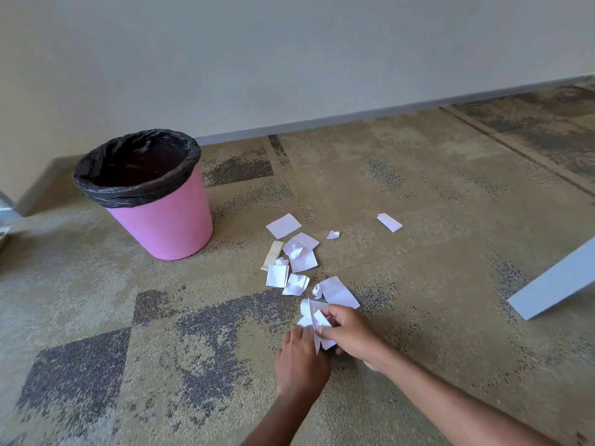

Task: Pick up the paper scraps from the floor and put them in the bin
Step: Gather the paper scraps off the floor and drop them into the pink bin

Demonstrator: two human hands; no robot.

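A pink bin (167, 226) lined with a black bag (135, 169) stands on the carpet at the left. Several white paper scraps (302, 262) lie scattered to its right, with one folded scrap (389, 222) farther right and a small crumpled one (333, 235) nearby. Low in the middle, my right hand (351, 333) is closed on a bunch of white scraps (317, 320). My left hand (301, 358) sits right beside it, its fingers touching the same bunch from the left. A larger sheet (339, 292) lies just beyond my hands.
A pale wall with a grey skirting board (354, 117) runs behind the bin. A light grey slanted panel or furniture leg (560, 281) comes down to the carpet at the right. Some object shows at the far left edge (3, 236).
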